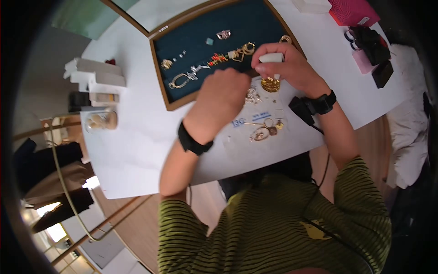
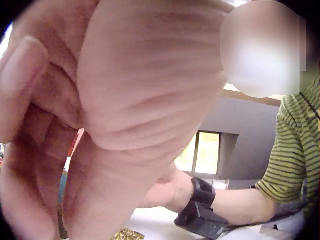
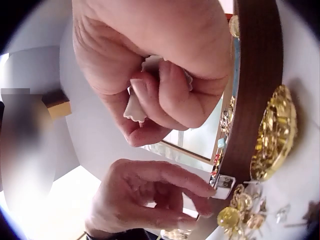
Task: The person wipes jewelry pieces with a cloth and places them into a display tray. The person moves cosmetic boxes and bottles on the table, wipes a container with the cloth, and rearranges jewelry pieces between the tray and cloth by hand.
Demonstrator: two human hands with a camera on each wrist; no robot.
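Observation:
My right hand (image 1: 292,66) grips a folded white cloth (image 1: 272,57) over the front edge of a wooden jewellery case (image 1: 182,101). The cloth's wavy edge pokes out between the curled fingers in the right wrist view. My left hand (image 1: 226,93) is at the same edge, its fingers loosely bent. In the right wrist view its fingertips are right at a small metal clasp (image 3: 225,187) on the case. Just below the right hand, a round gold ornament (image 1: 270,85) leans by the case. Loose jewellery (image 1: 252,96) lies beside it.
Necklaces and red-beaded jewellery (image 1: 218,59) lie on the case's dark lining. A printed clear bag (image 1: 248,123) with jewellery is near the table's front. White boxes (image 1: 107,82) and a jar (image 1: 102,121) stand left; a pink bag (image 1: 353,13) and phone (image 1: 382,74) lie right.

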